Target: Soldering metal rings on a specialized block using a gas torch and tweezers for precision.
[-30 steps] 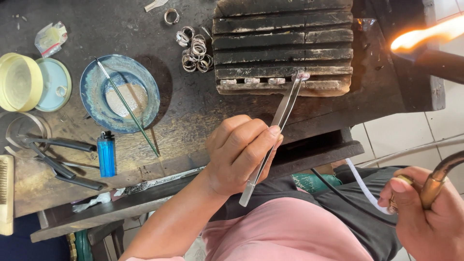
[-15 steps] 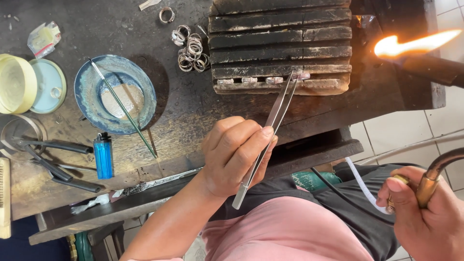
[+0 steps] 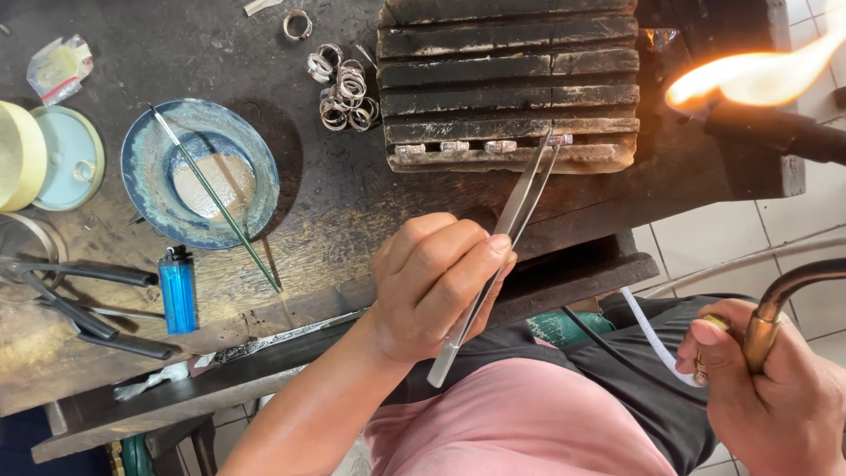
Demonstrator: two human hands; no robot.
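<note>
**Tweezers at the charred block, flame close by**

The left hand's fingers were clenched round long steel tweezers, whose tips touched a small silver piece on the charred block, upper centre of frame. At lower right, the right hand gripped the torch handle; its flame burned at upper right. A drifting flame might scorch the tabletop. The left wrist was bent, forearm rising from below.

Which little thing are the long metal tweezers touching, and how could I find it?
Find the big charred block on the bench. Along its front edge lies a row of small silvery pieces. The left hand holds tweezers whose tips reach the rightmost piece, the only one being touched.
</note>
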